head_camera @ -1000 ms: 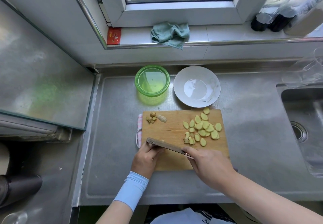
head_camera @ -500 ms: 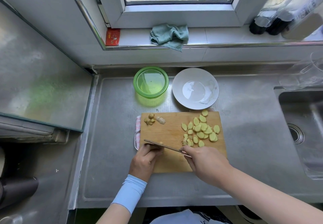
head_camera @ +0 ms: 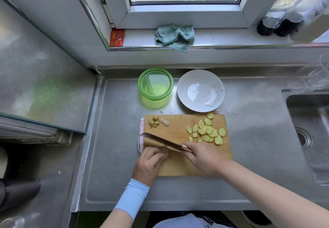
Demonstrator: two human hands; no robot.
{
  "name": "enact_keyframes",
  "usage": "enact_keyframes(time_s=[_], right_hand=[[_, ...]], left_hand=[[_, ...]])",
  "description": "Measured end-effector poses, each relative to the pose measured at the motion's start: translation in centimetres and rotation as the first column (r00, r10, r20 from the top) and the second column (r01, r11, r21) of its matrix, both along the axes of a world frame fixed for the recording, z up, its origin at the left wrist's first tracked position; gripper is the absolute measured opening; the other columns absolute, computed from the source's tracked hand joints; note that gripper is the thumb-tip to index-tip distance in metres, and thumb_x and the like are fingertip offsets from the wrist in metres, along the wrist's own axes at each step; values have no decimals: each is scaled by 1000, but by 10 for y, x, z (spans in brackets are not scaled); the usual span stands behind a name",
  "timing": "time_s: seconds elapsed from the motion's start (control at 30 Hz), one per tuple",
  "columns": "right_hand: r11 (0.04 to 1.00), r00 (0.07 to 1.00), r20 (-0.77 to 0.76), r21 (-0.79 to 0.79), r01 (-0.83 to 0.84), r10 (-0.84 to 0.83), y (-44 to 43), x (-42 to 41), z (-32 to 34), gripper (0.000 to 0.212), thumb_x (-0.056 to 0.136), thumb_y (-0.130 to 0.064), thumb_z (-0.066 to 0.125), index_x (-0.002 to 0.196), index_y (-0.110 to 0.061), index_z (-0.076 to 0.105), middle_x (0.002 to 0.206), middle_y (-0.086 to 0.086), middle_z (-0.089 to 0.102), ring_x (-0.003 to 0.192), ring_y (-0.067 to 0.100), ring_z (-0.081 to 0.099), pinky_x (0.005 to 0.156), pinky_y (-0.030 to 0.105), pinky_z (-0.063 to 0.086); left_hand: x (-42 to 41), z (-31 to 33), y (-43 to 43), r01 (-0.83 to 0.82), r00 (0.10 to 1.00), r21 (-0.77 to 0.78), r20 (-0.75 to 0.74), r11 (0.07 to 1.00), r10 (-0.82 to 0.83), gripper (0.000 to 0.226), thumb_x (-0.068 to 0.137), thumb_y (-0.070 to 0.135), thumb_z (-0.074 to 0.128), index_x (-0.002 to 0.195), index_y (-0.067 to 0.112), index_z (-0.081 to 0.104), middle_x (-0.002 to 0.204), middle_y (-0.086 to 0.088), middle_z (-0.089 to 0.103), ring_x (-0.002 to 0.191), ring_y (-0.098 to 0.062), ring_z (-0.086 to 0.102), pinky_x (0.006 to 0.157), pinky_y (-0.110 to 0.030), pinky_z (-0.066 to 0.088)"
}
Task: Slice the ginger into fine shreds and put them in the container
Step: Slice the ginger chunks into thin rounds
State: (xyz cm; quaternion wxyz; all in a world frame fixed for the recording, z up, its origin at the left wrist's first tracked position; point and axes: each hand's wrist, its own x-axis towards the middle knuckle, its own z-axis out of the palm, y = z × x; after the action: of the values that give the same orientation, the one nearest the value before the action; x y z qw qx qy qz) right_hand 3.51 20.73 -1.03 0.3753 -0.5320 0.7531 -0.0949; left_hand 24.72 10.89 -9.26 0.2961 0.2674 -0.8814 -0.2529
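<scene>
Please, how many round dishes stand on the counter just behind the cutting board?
2. The green container stands behind the left part of the cutting board; the white bowl is beside it on the right, its near rim at the board's far edge. Nothing seems hidden.

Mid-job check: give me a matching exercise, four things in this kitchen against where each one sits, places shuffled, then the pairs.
Things:
1 green container
2 white plate
3 ginger slices
4 teal cloth

Places:
A on the windowsill
B on the right part of the cutting board
C on the counter, behind the board's left end
D on the counter, behind the board's right end

Pairs: 1-C, 2-D, 3-B, 4-A.
</scene>
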Motion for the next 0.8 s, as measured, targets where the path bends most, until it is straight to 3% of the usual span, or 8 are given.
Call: enact_keyframes(time_s=[0.1,0.2,0.33,0.43,0.53,0.63,0.7,0.8], right_hand=[[991,991,36,-41,128,-126,4,-9,0,19,101,-44,48,116,-42,60,78,-16,63,77,10,58,69,30,46],[965,966,53,-65,255,-252,6,-18,3,19,101,-42,50,115,-46,61,71,-24,58,71,2,52,64,22,40],[943,945,23,-52,328,-328,7,-25,5,18,101,-44,47,114,-47,59,73,-18,59,79,11,56,67,30,43],[931,933,12,-61,361,-361,9,-25,4,16,101,-45,48,112,-47,59,75,-18,60,82,15,58,74,35,48],[924,927,0,-77,374,-376,9,-23,5,13,101,-44,48,108,-46,59,76,-15,62,81,15,59,74,38,50],[918,921,-3,-79,388,-390,8,-23,6,13,101,-44,48,107,-45,58,78,-13,66,81,14,60,76,39,51],[913,916,-3,-76,400,-401,8,-24,5,15,100,-45,48,110,-45,58,79,-12,67,82,14,61,77,39,51],[903,906,5,-70,423,-424,7,-23,4,16,100,-46,47,112,-46,59,80,-12,67,82,14,61,76,38,51]], left_hand=[[1,7,-5,0,1000,63,7,998,0,4,87,9,73,90,10,76,89,0,63,82,-16,59,79,-26,50],[-3,17,-15,-144,989,173,58,974,136,13,86,7,67,91,17,75,90,8,63,87,-10,56,85,-16,44],[-35,43,-37,-235,903,266,415,935,109,7,88,28,70,93,28,74,93,11,69,111,-15,57,94,-29,44],[-64,54,-40,-210,663,154,748,966,25,23,81,49,60,82,31,73,81,7,70,116,-18,56,123,-40,10],[-77,54,-42,-211,538,52,840,976,72,27,77,48,50,82,36,74,73,8,70,98,-14,66,120,-45,-18],[-81,60,-48,-265,555,87,828,960,79,23,85,35,54,92,33,76,96,3,74,123,-24,56,124,-37,9],[-79,64,-58,-365,619,149,777,919,120,19,90,31,56,94,30,74,120,-3,68,133,-26,48,107,-31,37],[-67,62,-83,-478,679,173,695,861,238,13,89,35,62,95,34,73,109,2,71,114,-22,60,89,-30,47]])
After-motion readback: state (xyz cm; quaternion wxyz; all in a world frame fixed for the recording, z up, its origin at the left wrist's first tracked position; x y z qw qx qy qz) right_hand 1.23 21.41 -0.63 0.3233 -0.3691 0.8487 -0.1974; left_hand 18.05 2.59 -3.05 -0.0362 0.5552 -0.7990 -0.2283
